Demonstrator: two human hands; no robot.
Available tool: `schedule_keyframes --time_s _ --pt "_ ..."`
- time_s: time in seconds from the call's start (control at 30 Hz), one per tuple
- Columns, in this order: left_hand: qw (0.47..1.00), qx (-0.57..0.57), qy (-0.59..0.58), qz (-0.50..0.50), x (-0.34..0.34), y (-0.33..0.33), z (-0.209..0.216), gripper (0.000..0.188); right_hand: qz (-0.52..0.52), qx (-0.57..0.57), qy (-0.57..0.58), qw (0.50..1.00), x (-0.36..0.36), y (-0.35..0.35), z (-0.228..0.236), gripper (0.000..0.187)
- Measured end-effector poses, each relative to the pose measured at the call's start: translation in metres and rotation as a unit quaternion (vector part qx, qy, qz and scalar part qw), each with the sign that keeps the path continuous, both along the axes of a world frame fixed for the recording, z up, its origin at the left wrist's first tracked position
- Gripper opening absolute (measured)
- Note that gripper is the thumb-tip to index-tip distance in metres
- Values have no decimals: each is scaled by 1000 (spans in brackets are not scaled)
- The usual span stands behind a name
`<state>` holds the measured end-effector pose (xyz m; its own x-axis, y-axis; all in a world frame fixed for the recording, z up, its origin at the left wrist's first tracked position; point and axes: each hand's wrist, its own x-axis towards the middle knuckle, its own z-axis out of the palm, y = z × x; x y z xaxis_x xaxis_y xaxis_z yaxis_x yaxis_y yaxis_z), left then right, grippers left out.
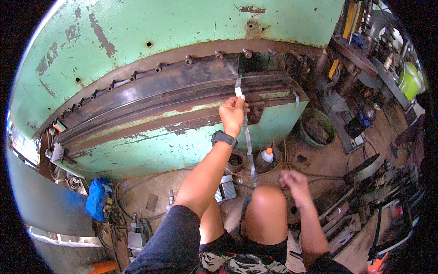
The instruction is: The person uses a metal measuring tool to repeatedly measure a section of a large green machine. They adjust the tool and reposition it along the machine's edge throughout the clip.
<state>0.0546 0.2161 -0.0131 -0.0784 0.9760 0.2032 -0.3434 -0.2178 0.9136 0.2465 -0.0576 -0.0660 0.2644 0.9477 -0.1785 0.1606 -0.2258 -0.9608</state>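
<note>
My left hand (232, 114), with a dark watch on its wrist, pinches a thin, shiny metal strip (247, 139) between thumb and fingers. The strip's upper end reaches the dark steel upper blade (182, 75) of a large green machine; its lower part hangs toward the floor between my knees and the machine. Below the blade runs the machine's long, rusty lower bed (150, 121). My right hand (295, 186) is over the floor beside my right knee, apart from the strip. Its fingers look curled but are smeared by motion, and I cannot see anything in them.
A white bottle with an orange cap (267, 155) stands in a round container near the machine's foot. Beside it is a grey foot pedal (227, 187). A green bucket (315, 128) sits at the right end. Cables cross the floor; metal stock (346, 214) lies at right.
</note>
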Motion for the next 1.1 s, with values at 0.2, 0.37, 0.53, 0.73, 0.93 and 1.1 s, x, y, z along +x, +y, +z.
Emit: schedule_keyframes --time_s 0.2,0.37,0.53,0.73,0.93,1.1 --pt "985 36 139 97 16 -7 11 22 56 257 -157 952 -55 150 154 34" --pt "954 58 236 177 18 -1 12 23 47 295 -208 931 -57 281 122 31" --pt "940 45 267 207 -2 2 10 26 42 259 -99 960 -82 303 103 30" --pt "929 50 345 128 -17 10 13 27 36 306 42 950 -85 306 88 22" --pt "861 59 475 174 -14 24 10 32 37 252 19 967 -84 310 102 22" --pt "881 54 444 153 -15 27 7 31 21 205 35 978 -85 311 109 17"
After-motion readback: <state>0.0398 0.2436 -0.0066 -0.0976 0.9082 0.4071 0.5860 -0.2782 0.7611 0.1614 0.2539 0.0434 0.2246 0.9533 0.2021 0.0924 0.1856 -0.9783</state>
